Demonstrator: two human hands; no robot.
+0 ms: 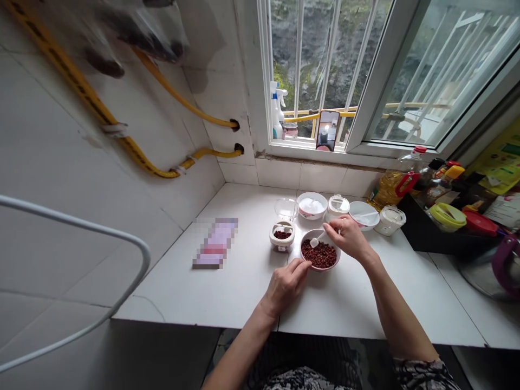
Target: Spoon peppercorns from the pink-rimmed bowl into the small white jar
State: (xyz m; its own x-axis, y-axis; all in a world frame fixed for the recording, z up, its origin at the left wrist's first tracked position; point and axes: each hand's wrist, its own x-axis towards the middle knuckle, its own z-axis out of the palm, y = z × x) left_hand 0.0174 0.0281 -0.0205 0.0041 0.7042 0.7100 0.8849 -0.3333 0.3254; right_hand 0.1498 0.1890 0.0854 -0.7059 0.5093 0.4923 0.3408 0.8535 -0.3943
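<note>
On the white counter stands a bowl filled with dark red-brown dried bits that look like peppercorns. My left hand grips the bowl's near left rim between thumb and fingers. Above the far right of the bowl, my right hand is closed on a small white spoon, its tip resting at the peppercorns. Left of the bowl sits a small seasoning jar with a white rim, partly filled with the same bits. Its clear lid appears to lie behind it.
Behind stand a bowl of white grains, a white-lidded jar, a bowl with a spoon and another jar. An oil bottle and sauce bottles are at right. A blurred purple packet lies left.
</note>
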